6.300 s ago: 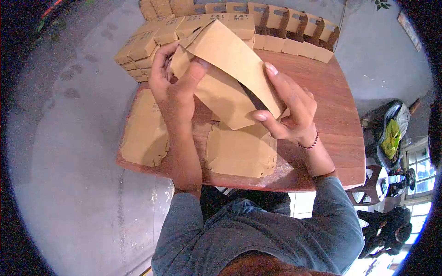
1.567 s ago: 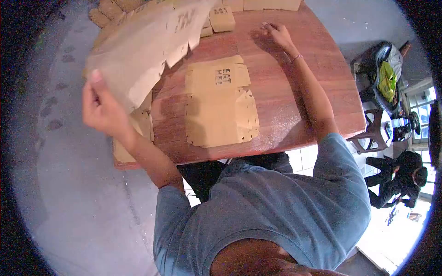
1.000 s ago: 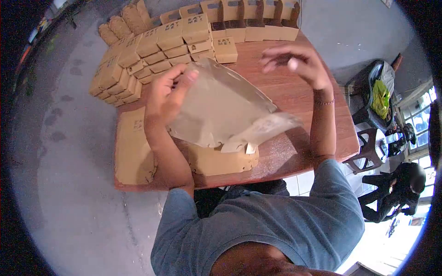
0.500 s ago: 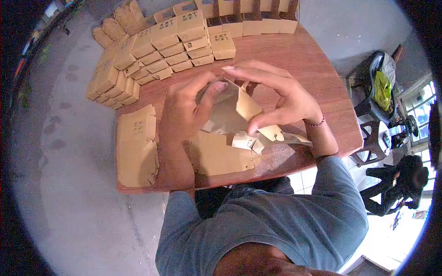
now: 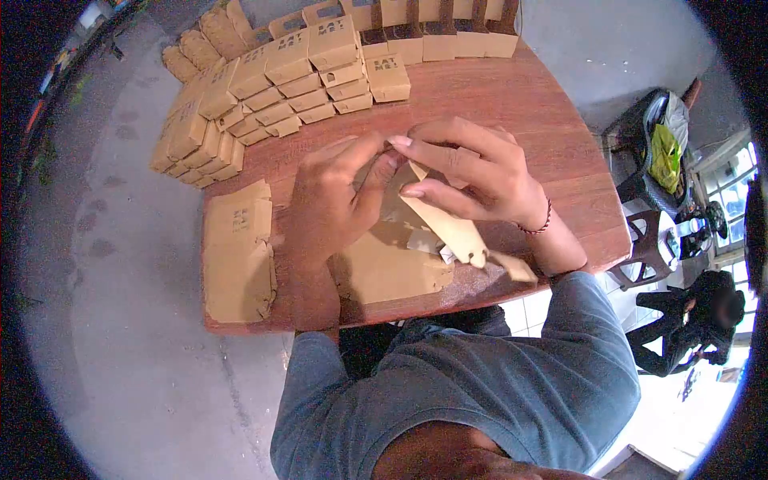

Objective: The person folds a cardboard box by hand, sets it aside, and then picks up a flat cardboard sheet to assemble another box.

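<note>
A partly folded cardboard sheet [image 5: 448,226] hangs between my hands above the table, tilted, its notched edge toward the lower right. My left hand [image 5: 340,192] pinches its upper left part. My right hand [image 5: 476,172] has its fingers on the upper edge, close to my left fingertips. Beneath it lies a flat cardboard blank [image 5: 384,276], partly covered by the held sheet. Another flat blank with dark print [image 5: 236,264] rests at the table's left, beside my left forearm.
Stacked closed boxes [image 5: 292,60] printed "EAT ME!" line the back left of the wooden table [image 5: 552,128]. Open boxes with handles [image 5: 432,44] stand in a row behind. At the right are a stool [image 5: 652,244], bags on a chair [image 5: 666,156] and a person in dark clothes [image 5: 692,320].
The sheet went from the left side to the middle and is now partly folded. My right hand came from the table's far side to the sheet and closed on its edge.
</note>
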Available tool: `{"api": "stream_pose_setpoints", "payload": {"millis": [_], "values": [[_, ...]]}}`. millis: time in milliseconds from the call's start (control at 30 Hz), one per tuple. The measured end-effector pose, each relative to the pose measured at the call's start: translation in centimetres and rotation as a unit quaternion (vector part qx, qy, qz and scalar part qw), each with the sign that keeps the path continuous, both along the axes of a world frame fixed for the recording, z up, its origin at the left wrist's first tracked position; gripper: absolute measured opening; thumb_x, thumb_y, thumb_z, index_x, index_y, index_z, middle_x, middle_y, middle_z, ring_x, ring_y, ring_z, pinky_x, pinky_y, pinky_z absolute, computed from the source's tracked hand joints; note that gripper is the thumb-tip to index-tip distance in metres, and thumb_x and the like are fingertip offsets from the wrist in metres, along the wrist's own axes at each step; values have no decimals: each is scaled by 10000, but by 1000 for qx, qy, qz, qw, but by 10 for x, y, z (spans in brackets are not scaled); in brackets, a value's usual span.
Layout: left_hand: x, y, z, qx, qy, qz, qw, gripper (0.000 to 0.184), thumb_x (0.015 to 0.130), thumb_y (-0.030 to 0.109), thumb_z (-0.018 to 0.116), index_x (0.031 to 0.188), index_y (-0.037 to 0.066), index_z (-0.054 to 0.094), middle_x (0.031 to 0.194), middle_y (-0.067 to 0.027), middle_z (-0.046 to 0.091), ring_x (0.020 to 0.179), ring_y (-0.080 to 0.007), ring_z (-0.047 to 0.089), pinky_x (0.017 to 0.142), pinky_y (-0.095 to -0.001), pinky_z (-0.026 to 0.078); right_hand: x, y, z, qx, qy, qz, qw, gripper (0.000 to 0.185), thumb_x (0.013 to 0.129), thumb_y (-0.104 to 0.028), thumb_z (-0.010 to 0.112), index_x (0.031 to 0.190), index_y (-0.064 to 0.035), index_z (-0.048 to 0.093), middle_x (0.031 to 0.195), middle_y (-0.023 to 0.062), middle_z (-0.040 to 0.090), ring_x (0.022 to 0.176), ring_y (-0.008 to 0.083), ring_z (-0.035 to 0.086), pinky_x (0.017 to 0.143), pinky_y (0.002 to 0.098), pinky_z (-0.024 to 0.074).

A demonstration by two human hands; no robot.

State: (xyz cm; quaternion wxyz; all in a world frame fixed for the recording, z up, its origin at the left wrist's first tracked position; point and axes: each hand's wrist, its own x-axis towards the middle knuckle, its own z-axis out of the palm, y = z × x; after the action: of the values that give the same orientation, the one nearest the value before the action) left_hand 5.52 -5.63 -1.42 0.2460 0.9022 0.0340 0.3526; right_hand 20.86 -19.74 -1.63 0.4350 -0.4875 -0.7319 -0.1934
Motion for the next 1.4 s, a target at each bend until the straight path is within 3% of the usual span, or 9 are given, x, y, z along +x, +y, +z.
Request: {"api": "stream_pose_setpoints", "payload": {"millis": [200,367,433,467,533,700,900,1033,1400], "values": [[6,-3,1,16,-35,-11,999,207,917,160,604,1012,-16,657,904,-203,663,827,-386,656,750,-413,517,8,1,-5,65,8,-61,996,192,810,-143,742,983,-62,720,854,73,687,726,225,691,614,314,577],[1,-2,8,74,-125,2,989,311,932,235,610,1119,-13,628,1039,-198,671,958,-334,665,857,-397,507,28,5,1,231,-12,-172,958,170,791,-94,773,954,-75,729,754,55,662,548,154,600,461,262,464],[-7,-13,11,-137,-26,-86,986,416,917,290,641,1197,-13,581,1072,-193,675,1013,-303,667,885,-376,504,26,0,0,234,-43,-218,947,178,783,-100,782,951,-78,729,741,49,655,550,150,600,461,263,465],[-5,-15,7,-138,-27,-85,986,416,917,290,641,1197,-13,581,1072,-193,675,1013,-303,667,885,-376,504,24,-1,-1,237,-73,-264,932,186,774,-107,790,948,-81,730,729,42,648,551,146,600,461,265,466],[4,-23,1,-251,32,-168,953,476,894,317,673,1219,-12,560,1070,-185,683,1014,-288,674,875,-369,514,21,1,-3,238,-74,-260,933,200,760,-115,803,944,-88,731,724,32,645,554,146,599,458,271,467],[22,-35,-19,-237,-19,-99,966,282,906,187,638,1115,13,565,855,-164,691,765,-236,701,681,-365,525,20,5,-10,223,-51,-233,945,226,738,-102,808,950,-88,732,729,32,637,559,160,596,458,274,467],[15,-27,-13,-305,-41,-55,950,232,924,179,617,1078,23,542,727,-124,683,711,-184,683,649,-315,504,7,4,-7,150,-3,-143,978,338,681,-18,774,1007,-96,732,869,69,652,688,196,627,552,299,511],[17,-24,-14,-276,-95,-60,955,200,945,176,594,1058,33,512,696,-107,675,663,-139,642,620,-295,484,7,3,-3,133,-20,-123,983,375,653,7,737,1009,-111,739,877,61,650,700,205,632,562,306,516],[7,-11,-11,-459,18,-169,872,128,999,166,506,1023,42,488,701,-25,578,609,-53,486,526,-241,368,20,0,-3,84,-114,-77,987,417,659,-79,683,1058,-186,741,906,28,637,708,192,616,547,297,520]]}}
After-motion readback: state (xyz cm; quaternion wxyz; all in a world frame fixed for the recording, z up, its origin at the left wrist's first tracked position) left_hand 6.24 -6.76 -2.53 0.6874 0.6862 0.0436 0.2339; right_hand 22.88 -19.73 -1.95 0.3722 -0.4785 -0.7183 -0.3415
